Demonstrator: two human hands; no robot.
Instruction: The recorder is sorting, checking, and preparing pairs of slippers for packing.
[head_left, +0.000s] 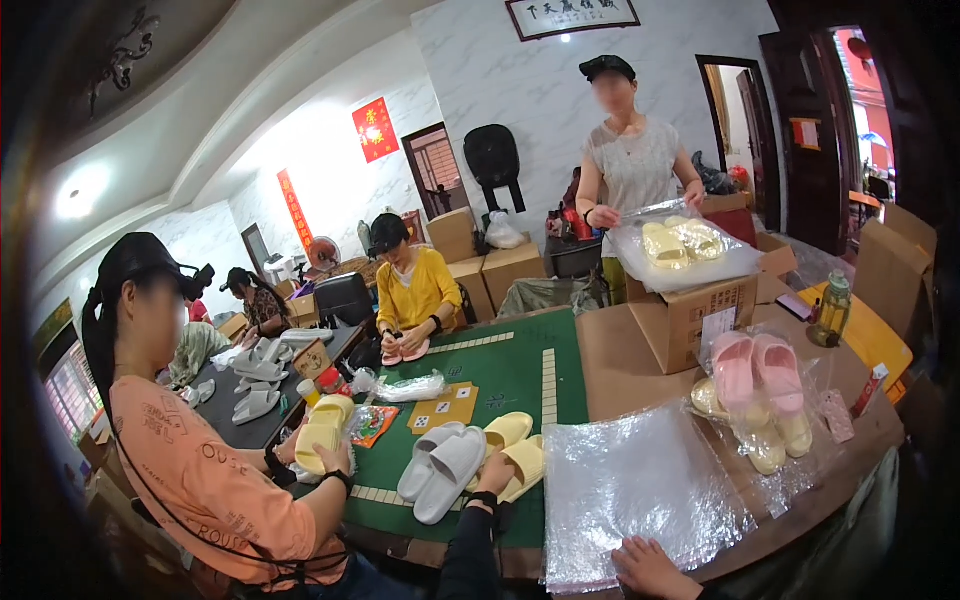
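Packages and signs around the packing tabletop

A stack of clear plastic bags (640,490) lies flat at the near edge of the tabletop, just beside a bagged bundle of pink and yellow slippers (760,400). Behind it stands an open brown cardboard box (690,315) with a white label on its side, and a clear bag holding yellow slippers (680,245) rests across its top. More closed brown cartons (490,265) are stacked against the far wall. A small orange-and-green packet (372,425) lies on the green mat. On the wall hang a framed white sign with dark frame (572,15), a red square sign (375,130) and a narrow red vertical banner (295,210).
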